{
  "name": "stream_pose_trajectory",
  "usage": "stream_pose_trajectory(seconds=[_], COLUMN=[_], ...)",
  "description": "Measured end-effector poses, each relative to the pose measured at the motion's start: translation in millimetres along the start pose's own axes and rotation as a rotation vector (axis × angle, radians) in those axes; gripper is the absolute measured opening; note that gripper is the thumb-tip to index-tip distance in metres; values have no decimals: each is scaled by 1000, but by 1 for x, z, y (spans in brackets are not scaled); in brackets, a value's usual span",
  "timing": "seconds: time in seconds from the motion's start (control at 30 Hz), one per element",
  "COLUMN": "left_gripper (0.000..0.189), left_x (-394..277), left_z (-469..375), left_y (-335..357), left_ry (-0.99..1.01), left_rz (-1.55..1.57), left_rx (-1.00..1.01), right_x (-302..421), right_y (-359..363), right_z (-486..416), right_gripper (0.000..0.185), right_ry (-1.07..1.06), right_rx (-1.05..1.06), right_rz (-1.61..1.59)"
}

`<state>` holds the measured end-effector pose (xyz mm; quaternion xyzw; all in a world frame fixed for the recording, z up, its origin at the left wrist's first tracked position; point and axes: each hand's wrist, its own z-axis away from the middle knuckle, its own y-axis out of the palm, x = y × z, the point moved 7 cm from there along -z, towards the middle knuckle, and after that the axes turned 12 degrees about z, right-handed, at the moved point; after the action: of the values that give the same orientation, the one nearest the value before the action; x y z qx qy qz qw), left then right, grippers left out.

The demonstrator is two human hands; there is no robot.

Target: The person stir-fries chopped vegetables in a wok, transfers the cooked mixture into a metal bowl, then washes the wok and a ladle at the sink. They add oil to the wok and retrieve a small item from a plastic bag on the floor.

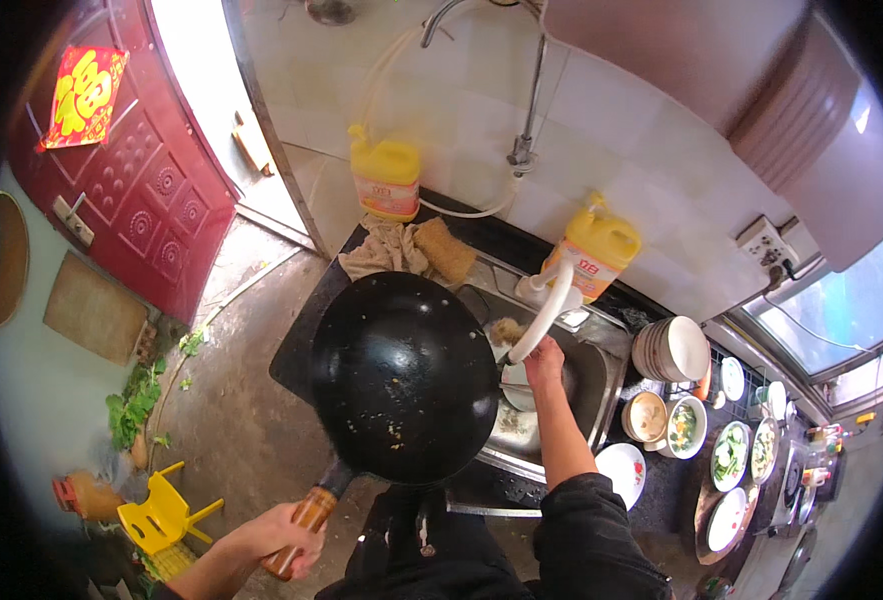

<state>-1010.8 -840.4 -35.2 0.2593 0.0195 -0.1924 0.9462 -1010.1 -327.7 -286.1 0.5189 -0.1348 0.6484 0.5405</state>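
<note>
My left hand [291, 536] grips the wooden handle of a black wok [404, 375], whose inside faces the camera and bears small food bits. The wok overlaps the left part of a steel sink [576, 375]. At the curved white faucet spout [546, 315], my right hand [543, 361] is closed around something mostly hidden; a thin rod shows by its fingers. A tan scrubber [507, 331] lies beside the spout, left of the hand. Partly hidden under my right hand, a pale round dish or bowl [518, 388] sits in the sink.
Two yellow detergent jugs [385, 180] [591, 247], a cloth [385, 249] and a sponge [443, 249] stand or lie behind the sink. Stacked bowls [670, 349] and filled dishes [730, 455] occupy the right counter. A yellow plastic chair [157, 514] and leafy greens [135, 405] are on the left floor.
</note>
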Motion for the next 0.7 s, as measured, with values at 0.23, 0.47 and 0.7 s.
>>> stream_pose_trajectory(seconds=[0.23, 0.47, 0.7], left_gripper=[30, 26, 23], left_x=[1, 13, 11], left_z=[-57, -72, -78], left_y=[41, 68, 79], left_ry=[21, 2, 16], left_rz=[52, 30, -113], left_rx=[173, 228, 187], right_x=[77, 14, -60], right_y=[27, -18, 33], right_z=[35, 61, 81], right_gripper=[21, 23, 49], right_ry=[-16, -293, -435], right_rx=[205, 128, 426], right_rz=[-211, 847, 1433])
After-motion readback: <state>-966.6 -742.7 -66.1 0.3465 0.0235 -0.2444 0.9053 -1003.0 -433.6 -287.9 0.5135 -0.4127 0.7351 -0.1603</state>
